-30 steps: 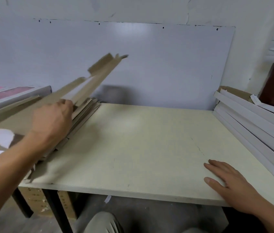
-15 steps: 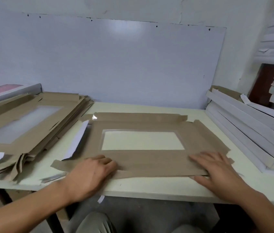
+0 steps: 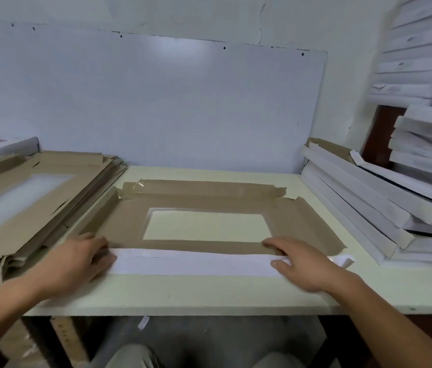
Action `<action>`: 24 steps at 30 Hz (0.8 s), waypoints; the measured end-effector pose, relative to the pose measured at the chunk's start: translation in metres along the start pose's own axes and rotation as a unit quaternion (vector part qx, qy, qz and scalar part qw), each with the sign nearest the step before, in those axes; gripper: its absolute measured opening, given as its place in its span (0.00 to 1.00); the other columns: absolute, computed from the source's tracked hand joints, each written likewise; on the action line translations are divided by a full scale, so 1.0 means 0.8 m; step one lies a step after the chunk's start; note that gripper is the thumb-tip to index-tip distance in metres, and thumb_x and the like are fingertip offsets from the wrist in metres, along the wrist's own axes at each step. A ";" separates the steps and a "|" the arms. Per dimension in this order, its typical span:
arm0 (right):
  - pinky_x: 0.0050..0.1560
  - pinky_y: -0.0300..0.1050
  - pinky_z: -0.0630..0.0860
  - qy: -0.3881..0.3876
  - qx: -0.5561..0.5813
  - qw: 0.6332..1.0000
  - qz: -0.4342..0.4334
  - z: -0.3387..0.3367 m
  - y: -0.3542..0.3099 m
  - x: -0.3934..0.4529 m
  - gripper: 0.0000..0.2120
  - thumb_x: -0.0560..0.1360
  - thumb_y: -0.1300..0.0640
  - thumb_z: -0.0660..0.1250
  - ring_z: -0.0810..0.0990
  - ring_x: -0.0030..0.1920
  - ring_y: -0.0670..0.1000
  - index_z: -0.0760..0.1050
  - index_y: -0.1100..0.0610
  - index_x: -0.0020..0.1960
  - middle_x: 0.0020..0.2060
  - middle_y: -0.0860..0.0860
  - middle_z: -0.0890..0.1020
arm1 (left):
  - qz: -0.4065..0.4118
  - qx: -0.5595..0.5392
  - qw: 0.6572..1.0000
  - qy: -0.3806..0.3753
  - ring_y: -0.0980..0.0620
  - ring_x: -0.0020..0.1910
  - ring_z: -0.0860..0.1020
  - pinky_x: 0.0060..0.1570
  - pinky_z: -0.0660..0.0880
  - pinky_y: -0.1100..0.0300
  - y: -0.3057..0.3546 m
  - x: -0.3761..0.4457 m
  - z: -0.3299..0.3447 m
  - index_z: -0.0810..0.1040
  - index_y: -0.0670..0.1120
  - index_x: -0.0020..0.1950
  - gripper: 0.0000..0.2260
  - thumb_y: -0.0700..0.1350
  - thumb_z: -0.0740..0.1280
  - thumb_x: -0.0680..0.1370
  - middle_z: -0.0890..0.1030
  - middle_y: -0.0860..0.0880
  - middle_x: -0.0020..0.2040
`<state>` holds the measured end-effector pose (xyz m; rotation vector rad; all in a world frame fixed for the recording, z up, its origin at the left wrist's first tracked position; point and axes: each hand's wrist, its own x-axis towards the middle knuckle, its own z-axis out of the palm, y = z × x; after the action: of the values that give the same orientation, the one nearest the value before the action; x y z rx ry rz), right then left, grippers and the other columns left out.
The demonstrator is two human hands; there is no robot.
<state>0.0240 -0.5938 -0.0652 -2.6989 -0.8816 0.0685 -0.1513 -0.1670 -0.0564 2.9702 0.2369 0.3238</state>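
A flat brown cardboard box blank (image 3: pixel 199 201) with a rectangular window lies spread out on the cream table (image 3: pixel 209 296). Its near flap (image 3: pixel 191 265) is folded over and shows its white side as a long strip. My left hand (image 3: pixel 76 261) presses down on the strip's left end with the fingers pointing right. My right hand (image 3: pixel 302 261) presses on the right end, thumb on the white flap, fingers flat along the fold.
A stack of the same brown window blanks (image 3: pixel 31 197) lies at the table's left. Finished white boxes (image 3: pixel 374 203) lean in a pile at the right, with more stacked behind (image 3: pixel 421 62). A white board (image 3: pixel 156 102) stands against the wall.
One blank came off the left stack and was laid flat in the middle. Since half a second ago its near flap has been folded over toward the window, white side up, under both hands.
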 end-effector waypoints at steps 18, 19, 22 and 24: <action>0.78 0.51 0.34 -0.137 -0.071 0.987 -0.051 0.061 -0.105 0.013 0.37 0.79 0.30 0.37 0.34 0.78 0.42 0.35 0.50 0.81 0.80 0.42 0.37 | 0.166 0.037 0.960 -0.221 0.63 0.72 0.27 0.74 0.31 0.53 0.124 0.008 0.056 0.30 0.60 0.76 0.37 0.74 0.40 0.74 0.28 0.65 0.73; 0.78 0.50 0.34 -0.136 -0.070 0.988 -0.034 0.056 -0.086 0.009 0.37 0.79 0.30 0.37 0.33 0.78 0.42 0.35 0.49 0.81 0.79 0.42 0.36 | 0.150 0.033 0.961 -0.229 0.63 0.72 0.26 0.74 0.30 0.52 0.107 0.007 0.052 0.30 0.62 0.75 0.37 0.76 0.40 0.72 0.28 0.67 0.73; 0.77 0.47 0.34 -0.122 -0.075 0.989 0.029 0.038 -0.020 -0.007 0.38 0.78 0.29 0.37 0.32 0.75 0.38 0.34 0.49 0.80 0.79 0.42 0.35 | 0.096 0.018 0.966 -0.238 0.66 0.71 0.26 0.74 0.32 0.50 0.044 0.002 0.039 0.31 0.68 0.73 0.37 0.79 0.39 0.69 0.28 0.70 0.72; 0.77 0.47 0.35 -0.111 -0.081 0.988 0.066 0.025 0.023 -0.021 0.40 0.78 0.29 0.38 0.33 0.74 0.37 0.34 0.50 0.81 0.79 0.42 0.36 | 0.084 0.017 0.969 -0.231 0.68 0.71 0.28 0.75 0.35 0.53 0.005 0.002 0.032 0.31 0.69 0.72 0.38 0.81 0.37 0.66 0.30 0.72 0.72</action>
<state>0.0180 -0.6128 -0.0905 -2.9427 -0.7992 0.3452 -0.1432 -0.1741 -0.0800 2.9953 -0.0654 -0.3615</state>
